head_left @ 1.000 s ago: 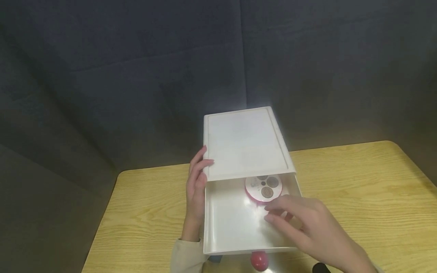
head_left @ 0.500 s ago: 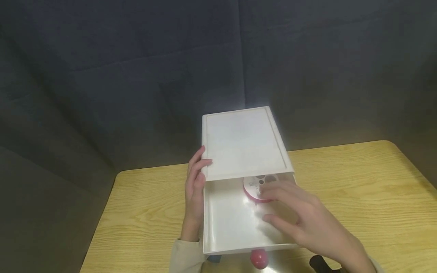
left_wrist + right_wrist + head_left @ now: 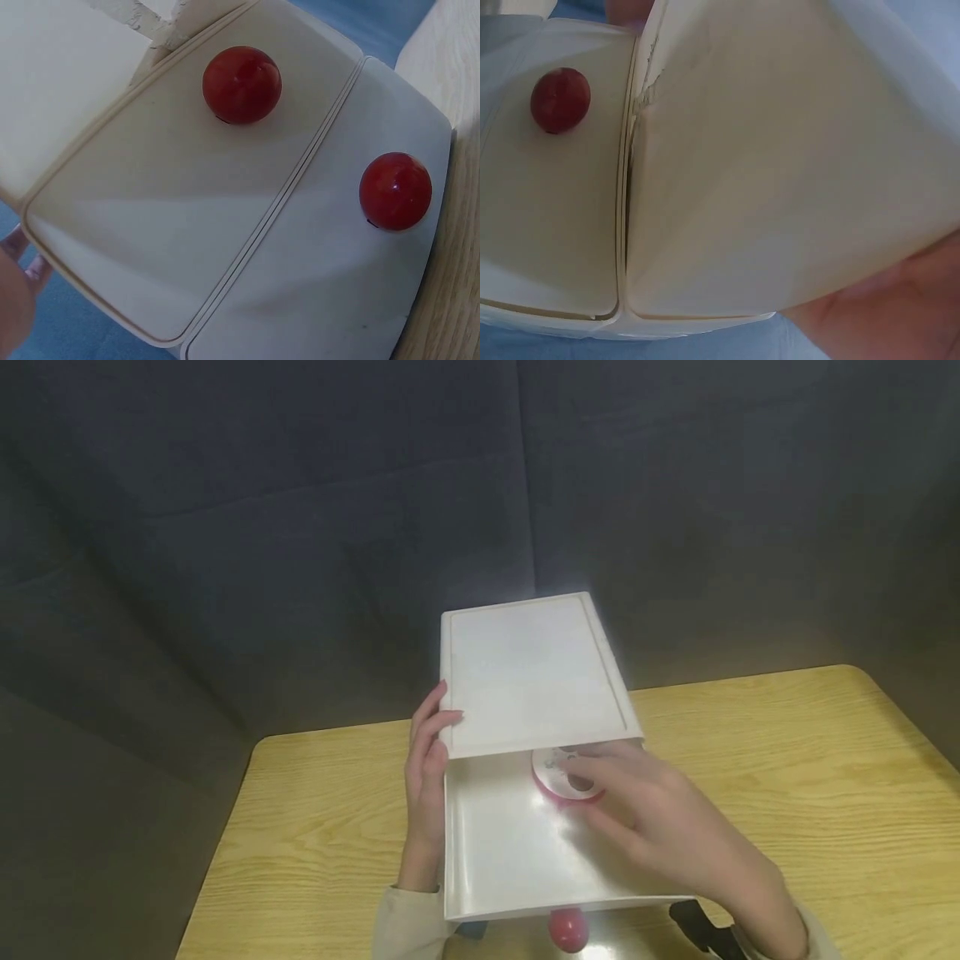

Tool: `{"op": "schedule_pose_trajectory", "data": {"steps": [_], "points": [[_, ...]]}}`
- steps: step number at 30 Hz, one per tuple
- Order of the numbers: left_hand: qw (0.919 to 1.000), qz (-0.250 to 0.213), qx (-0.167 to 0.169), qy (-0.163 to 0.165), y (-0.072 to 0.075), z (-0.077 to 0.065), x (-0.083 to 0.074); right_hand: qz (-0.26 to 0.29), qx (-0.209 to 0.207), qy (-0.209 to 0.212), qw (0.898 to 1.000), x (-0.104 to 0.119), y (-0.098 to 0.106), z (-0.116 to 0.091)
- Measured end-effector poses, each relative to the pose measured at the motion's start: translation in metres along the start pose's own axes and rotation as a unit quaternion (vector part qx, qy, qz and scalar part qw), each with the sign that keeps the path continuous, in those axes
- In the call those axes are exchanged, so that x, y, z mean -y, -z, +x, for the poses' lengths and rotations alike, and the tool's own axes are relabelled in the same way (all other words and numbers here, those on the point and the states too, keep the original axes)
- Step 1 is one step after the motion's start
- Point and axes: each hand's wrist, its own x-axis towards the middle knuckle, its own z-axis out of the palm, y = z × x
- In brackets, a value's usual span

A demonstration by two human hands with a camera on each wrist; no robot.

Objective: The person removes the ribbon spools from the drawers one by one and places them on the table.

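A white cabinet (image 3: 536, 672) stands on the table with its top drawer (image 3: 502, 843) pulled out. My left hand (image 3: 427, 777) rests along the cabinet's left side, with fingertips over its upper edge. Inside the drawer, partly under the cabinet top, lies a round white case (image 3: 551, 770) with a pink rim and dark round spots. My right hand (image 3: 660, 818) reaches in over the drawer's right side, fingers over the case and thumb by its near rim. The fingers cover much of the case, and I cannot tell whether they grip it. A pink knob (image 3: 568, 931) shows at the drawer's front.
Below the pulled-out drawer, the left wrist view shows two closed drawer fronts with red knobs, an upper knob (image 3: 242, 85) and a lower knob (image 3: 395, 191). The wooden table (image 3: 322, 827) extends to both sides. Dark curtains (image 3: 337, 543) hang behind and beside it.
My right hand has opened its fingers and moved forward and left, deeper into the drawer and over the round case. My left hand stays on the cabinet's side.
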Motion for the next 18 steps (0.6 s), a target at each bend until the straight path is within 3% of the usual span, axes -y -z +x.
{"op": "schedule_pose_trajectory", "data": {"steps": [7, 18], "points": [[0.9999, 0.001, 0.001, -0.011, 0.0013, -0.0006, 0.0024, -0.034, 0.016, -0.005, 0.999, 0.0007, -0.0025, -0.0008], [0.9998, 0.006, 0.002, -0.019, -0.0001, -0.0016, 0.0018, -0.026, 0.022, 0.0, 0.999, 0.0003, -0.0018, -0.0019]]}}
